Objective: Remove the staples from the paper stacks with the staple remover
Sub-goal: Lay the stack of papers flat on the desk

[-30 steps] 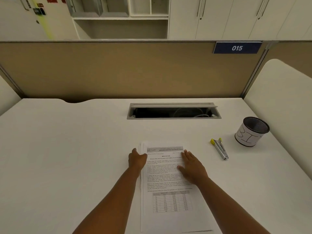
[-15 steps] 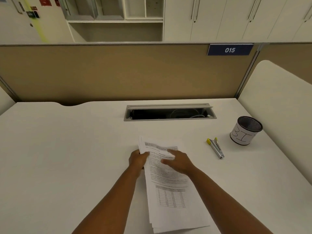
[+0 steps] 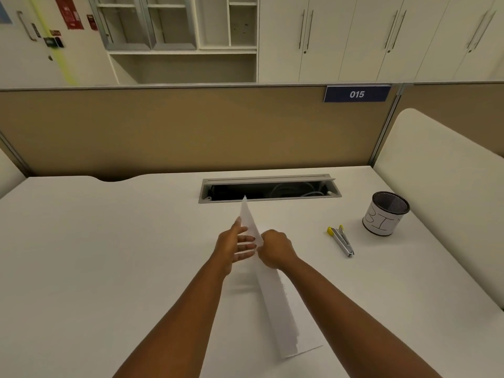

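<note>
— Fingers first, from the head camera: what do they show?

— Straight and spread on the left hand [image 3: 236, 245], the fingers [image 3: 246, 239] lie flat against the near face of the paper stack [image 3: 275, 290]. On the right hand [image 3: 275, 249] they are curled, gripping the stack's upper edge from the other side.

— And how does the stack sit?

— It stands tilted up on edge, nearly edge-on to the camera, its far corner raised toward the cable slot [image 3: 270, 188] and its near end resting on the white desk [image 3: 109, 255]. No printing can be read on it from this angle, and no staple can be made out.

— Where is the staple remover?

— The staple remover [image 3: 341, 240], silver with yellow tips, lies flat on the desk to the right of both hands, apart from them. Just beyond it stands a black mesh cup [image 3: 386, 214] with a white label marked in handwriting.

— Anything behind?

— A tan partition [image 3: 191, 132] with a blue plate [image 3: 356, 94] reading 015, and white cabinets [image 3: 354, 36] above.
</note>
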Tool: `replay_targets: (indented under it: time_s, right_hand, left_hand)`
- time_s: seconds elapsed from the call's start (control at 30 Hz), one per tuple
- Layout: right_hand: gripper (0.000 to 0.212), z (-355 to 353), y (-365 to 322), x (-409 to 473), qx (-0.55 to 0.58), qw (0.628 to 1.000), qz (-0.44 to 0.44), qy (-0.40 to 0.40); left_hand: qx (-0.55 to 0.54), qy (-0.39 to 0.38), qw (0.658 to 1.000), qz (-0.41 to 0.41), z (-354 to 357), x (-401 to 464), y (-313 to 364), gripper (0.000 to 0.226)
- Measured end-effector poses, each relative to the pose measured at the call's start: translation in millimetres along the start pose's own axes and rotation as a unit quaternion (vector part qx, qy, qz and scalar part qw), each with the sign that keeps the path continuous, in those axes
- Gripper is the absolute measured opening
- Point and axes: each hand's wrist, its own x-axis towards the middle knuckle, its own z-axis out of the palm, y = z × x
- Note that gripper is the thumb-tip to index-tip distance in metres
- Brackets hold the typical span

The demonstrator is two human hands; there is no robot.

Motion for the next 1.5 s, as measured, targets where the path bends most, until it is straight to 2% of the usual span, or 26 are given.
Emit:
replay_targets:
  time_s: [0.1,0.2,0.3,0.43,0.5,0.6,0.67,0.77,0.87,0.97,1.03,1.13,1.17,1.23,1.27,1.33,1.4,1.5]
  right_hand:
    - [0.03,-15,0,-3,0.052,0.998,0.002,0.017]
    - [0.026,-32,-2,-3,0.167,0.986,-0.002,0.016]
    - [0.026,-47,-3,-3,0.283,0.959,-0.006,0.005]
    - [0.025,-58,7,0,0.385,0.923,0.018,-0.014]
    - [0.022,-58,19,3,0.416,0.908,0.045,-0.019]
    - [0.019,-55,39,10,0.473,0.877,0.088,-0.018]
    - [0.02,-49,52,13,0.5,0.859,0.105,-0.021]
    - [0.015,-38,68,17,0.485,0.864,0.132,-0.016]
    - [0.006,-23,81,22,0.454,0.874,0.175,-0.008]
    - [0.01,-9,95,29,0.448,0.866,0.222,0.016]
    - [0.006,-1,100,31,0.398,0.887,0.234,0.032]
    - [0.029,6,108,34,0.289,0.923,0.249,0.055]
    - [0.03,6,108,34,0.255,0.931,0.254,0.061]
    - [0.019,7,110,32,0.2,0.942,0.262,0.057]
    - [0.018,8,112,33,0.181,0.947,0.262,0.052]
    - [0.029,11,118,33,0.157,0.951,0.265,0.037]
    - [0.033,11,119,31,0.137,0.956,0.259,0.031]
    - [0.035,12,120,32,0.134,0.958,0.252,0.037]
  left_hand:
    - [-0.038,0.058,0.998,-0.012,-3,5,-5,0.047]
    - [-0.039,0.121,0.99,-0.064,-11,7,-14,0.05]
    - [-0.027,0.067,0.99,-0.117,-23,8,-19,0.064]
    - [-0.084,-0.008,0.991,-0.109,-40,15,-16,0.07]
    - [-0.079,0.0,0.995,-0.068,-45,20,-12,0.06]
    - [-0.088,0.085,0.992,0.017,-50,26,-11,0.027]
    - [-0.095,0.123,0.987,0.043,-54,30,-13,0.016]
    - [-0.035,0.142,0.988,0.043,-59,37,-20,0.024]
    - [0.019,0.12,0.992,0.027,-61,41,-31,0.024]
    - [0.047,0.09,0.995,-0.007,-63,45,-42,0.022]
    - [0.085,0.077,0.993,-0.025,-67,48,-48,0.019]
    - [0.16,0.064,0.984,-0.053,-69,53,-54,0.017]
    - [0.183,0.056,0.98,-0.061,-69,53,-55,0.016]
    - [0.217,0.057,0.972,-0.07,-71,53,-56,0.023]
    - [0.247,0.082,0.963,-0.063,-71,53,-55,0.025]
    - [0.366,0.163,0.916,-0.006,-68,53,-53,0.022]
    - [0.431,0.211,0.87,0.11,-57,55,-51,0.02]
    - [0.454,0.141,0.851,0.22,-26,61,-43,0.034]
